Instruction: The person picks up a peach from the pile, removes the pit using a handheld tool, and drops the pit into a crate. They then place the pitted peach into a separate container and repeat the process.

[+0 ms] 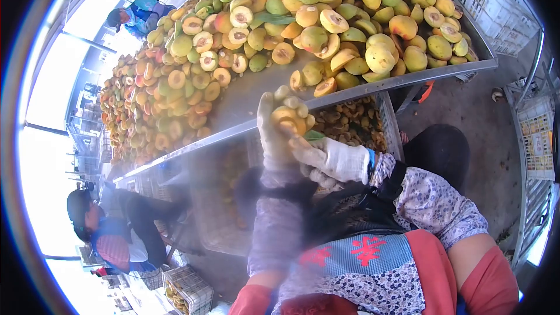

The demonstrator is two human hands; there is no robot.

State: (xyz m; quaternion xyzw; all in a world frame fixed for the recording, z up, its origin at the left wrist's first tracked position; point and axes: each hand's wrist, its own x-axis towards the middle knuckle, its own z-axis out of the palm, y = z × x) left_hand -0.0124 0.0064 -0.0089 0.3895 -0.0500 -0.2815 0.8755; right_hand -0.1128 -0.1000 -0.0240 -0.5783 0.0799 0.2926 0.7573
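Observation:
A yellow peach (288, 119) is gripped in my left hand (269, 131), which wears a whitish glove and is raised at the near edge of the metal table. My right hand (338, 162), gloved too, is closed just below and to the right, its thumb reaching the lower side of the peach. Whatever its curled fingers hold, if anything, is hidden. A green leaf (314, 135) shows between the hands. Beyond them lies a large heap of peaches (315, 39), many cut in half with the pits or pit hollows showing.
The metal table's raised rim (373, 86) runs between me and the heap. Beneath it a bin holds peach pieces (356, 119). White crates (487, 6) stand at the far right, another crate (188, 291) at lower left. One person (116, 227) sits to the left, another (140, 16) is behind the heap.

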